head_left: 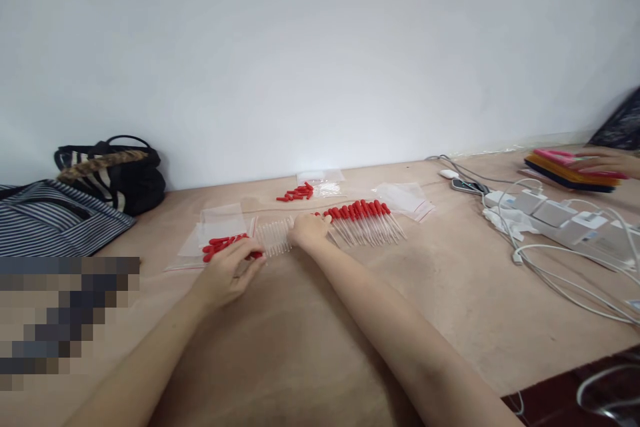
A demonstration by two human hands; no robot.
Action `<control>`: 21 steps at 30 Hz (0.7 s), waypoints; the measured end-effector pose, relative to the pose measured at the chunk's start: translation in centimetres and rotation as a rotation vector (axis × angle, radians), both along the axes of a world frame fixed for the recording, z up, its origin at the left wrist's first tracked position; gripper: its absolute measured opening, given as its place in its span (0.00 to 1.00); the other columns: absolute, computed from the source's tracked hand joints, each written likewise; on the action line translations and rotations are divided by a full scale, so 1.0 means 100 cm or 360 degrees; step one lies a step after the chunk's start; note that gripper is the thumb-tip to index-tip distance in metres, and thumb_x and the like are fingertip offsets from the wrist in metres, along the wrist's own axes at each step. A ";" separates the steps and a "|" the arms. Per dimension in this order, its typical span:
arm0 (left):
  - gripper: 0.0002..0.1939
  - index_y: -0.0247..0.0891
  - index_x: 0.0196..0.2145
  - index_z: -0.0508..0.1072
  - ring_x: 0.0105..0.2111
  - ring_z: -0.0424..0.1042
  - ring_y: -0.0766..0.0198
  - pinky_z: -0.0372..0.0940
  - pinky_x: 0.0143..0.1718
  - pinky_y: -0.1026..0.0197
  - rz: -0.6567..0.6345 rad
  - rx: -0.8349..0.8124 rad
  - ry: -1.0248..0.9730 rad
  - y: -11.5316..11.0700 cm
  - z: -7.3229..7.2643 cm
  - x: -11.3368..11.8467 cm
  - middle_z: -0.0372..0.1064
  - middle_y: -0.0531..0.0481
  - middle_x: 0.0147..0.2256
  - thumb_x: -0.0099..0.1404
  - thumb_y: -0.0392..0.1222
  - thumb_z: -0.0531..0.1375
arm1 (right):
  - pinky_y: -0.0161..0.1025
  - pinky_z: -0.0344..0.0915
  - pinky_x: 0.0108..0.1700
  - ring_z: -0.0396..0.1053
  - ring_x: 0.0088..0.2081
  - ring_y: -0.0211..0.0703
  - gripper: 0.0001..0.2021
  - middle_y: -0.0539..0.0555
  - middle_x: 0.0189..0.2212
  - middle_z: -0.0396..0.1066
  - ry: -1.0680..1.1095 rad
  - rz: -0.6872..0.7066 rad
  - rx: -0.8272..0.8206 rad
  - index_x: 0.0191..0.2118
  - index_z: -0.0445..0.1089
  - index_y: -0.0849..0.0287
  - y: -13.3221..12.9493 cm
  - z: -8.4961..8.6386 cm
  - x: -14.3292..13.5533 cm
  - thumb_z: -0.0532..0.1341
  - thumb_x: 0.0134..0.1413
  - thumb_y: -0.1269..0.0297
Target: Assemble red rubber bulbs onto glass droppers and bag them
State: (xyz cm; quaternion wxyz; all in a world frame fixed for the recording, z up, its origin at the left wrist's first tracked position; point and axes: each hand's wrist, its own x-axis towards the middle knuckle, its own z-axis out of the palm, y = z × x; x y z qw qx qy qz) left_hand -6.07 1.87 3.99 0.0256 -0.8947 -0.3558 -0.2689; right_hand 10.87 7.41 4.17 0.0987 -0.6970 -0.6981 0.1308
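Note:
My left hand is closed on a red rubber bulb, beside a small pile of red bulbs on a plastic bag. Between my hands lies a row of clear thin tubes. My right hand rests at the right end of these tubes, its fingers pressed together; what they hold is hidden. To its right, clear droppers with red bulbs lie side by side in a slanted row. More loose red bulbs sit behind, near a bag of clear tubes.
Plastic bags lie around the droppers. White chargers and cables cover the right side. Another person's hand touches a colored stack. Black and striped bags stand at left.

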 end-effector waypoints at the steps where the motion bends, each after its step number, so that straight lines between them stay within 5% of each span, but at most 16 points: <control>1: 0.06 0.37 0.33 0.65 0.30 0.68 0.63 0.63 0.33 0.63 -0.0042 0.0019 -0.0022 -0.004 -0.003 0.007 0.69 0.48 0.30 0.62 0.40 0.50 | 0.52 0.46 0.47 0.65 0.43 0.52 0.13 0.63 0.39 0.70 0.0011 -0.0009 0.0034 0.40 0.70 0.61 -0.002 0.002 0.003 0.53 0.50 0.65; 5: 0.07 0.38 0.33 0.66 0.34 0.70 0.63 0.65 0.35 0.63 -0.0220 -0.0035 0.0046 -0.018 -0.017 0.032 0.70 0.48 0.33 0.63 0.36 0.49 | 0.49 0.45 0.46 0.62 0.44 0.51 0.13 0.61 0.38 0.70 0.0053 0.0023 0.0265 0.36 0.70 0.61 -0.020 0.004 0.034 0.51 0.53 0.61; 8: 0.10 0.39 0.39 0.66 0.39 0.69 0.63 0.65 0.40 0.61 -0.0280 -0.0108 0.0052 -0.024 -0.025 0.044 0.68 0.46 0.40 0.64 0.34 0.47 | 0.44 0.46 0.43 0.63 0.41 0.46 0.09 0.55 0.33 0.71 0.0193 0.0293 0.0601 0.32 0.68 0.60 -0.044 -0.007 0.075 0.53 0.54 0.63; 13: 0.12 0.38 0.43 0.64 0.42 0.68 0.62 0.65 0.42 0.60 -0.0273 -0.0372 -0.0020 -0.031 -0.023 0.059 0.66 0.45 0.44 0.62 0.33 0.49 | 0.40 0.46 0.39 0.62 0.34 0.40 0.06 0.51 0.27 0.70 0.0284 0.0740 0.0764 0.31 0.68 0.58 -0.085 -0.035 0.138 0.54 0.54 0.68; 21: 0.09 0.40 0.33 0.73 0.35 0.70 0.64 0.65 0.36 0.62 -0.0036 -0.0670 -0.0132 -0.033 -0.020 0.074 0.69 0.50 0.37 0.59 0.37 0.54 | 0.42 0.46 0.40 0.62 0.33 0.39 0.05 0.50 0.27 0.69 0.0199 0.0812 0.0791 0.30 0.70 0.56 -0.097 -0.046 0.155 0.57 0.53 0.66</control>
